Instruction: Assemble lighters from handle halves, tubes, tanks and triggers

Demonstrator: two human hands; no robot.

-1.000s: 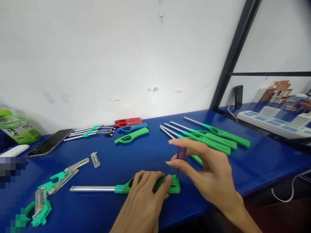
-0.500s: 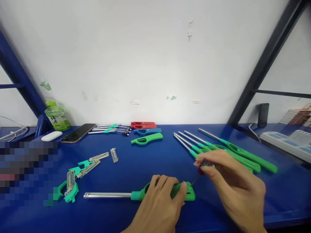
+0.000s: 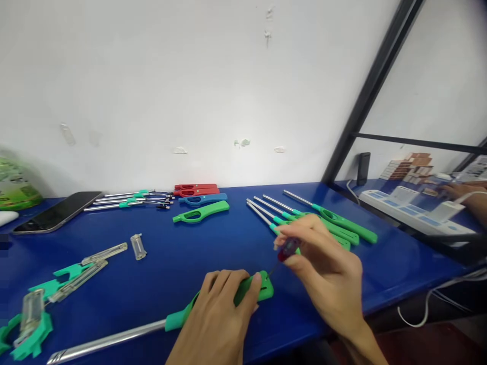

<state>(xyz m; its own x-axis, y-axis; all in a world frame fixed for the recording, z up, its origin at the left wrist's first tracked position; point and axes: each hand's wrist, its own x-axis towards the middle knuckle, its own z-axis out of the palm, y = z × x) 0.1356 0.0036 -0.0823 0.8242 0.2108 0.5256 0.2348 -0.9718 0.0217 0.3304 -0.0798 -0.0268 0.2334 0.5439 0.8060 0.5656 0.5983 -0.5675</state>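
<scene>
A green gas lighter (image 3: pixel 267 290) with a long metal tube lies on the blue table under my left hand (image 3: pixel 224 309), whose fingers wrap round its handle. My right hand (image 3: pixel 323 268) pinches a small screwdriver (image 3: pixel 288 249) with a dark red, partly see-through handle. Its thin shaft slants down to a hole near the handle's end; whether the tip is inside is too small to tell. Just behind my right hand lie several green lighters (image 3: pixel 342 223), tubes pointing away to the left.
Green, blue and red handle shells (image 3: pixel 207 210) lie at the back, beside several metal tubes with wires (image 3: pixel 131 200). Clear fuel tanks (image 3: pixel 138 247) and teal parts (image 3: pixel 45 289) are at left, near a phone (image 3: pixel 57 210). A power strip (image 3: pixel 411 213) and another person's hand (image 3: pixel 466 191) are at right.
The view has swung to the right, so the table's things sit further left and another person's hand shows. Both hands keep their hold on the lighter and the screwdriver.
</scene>
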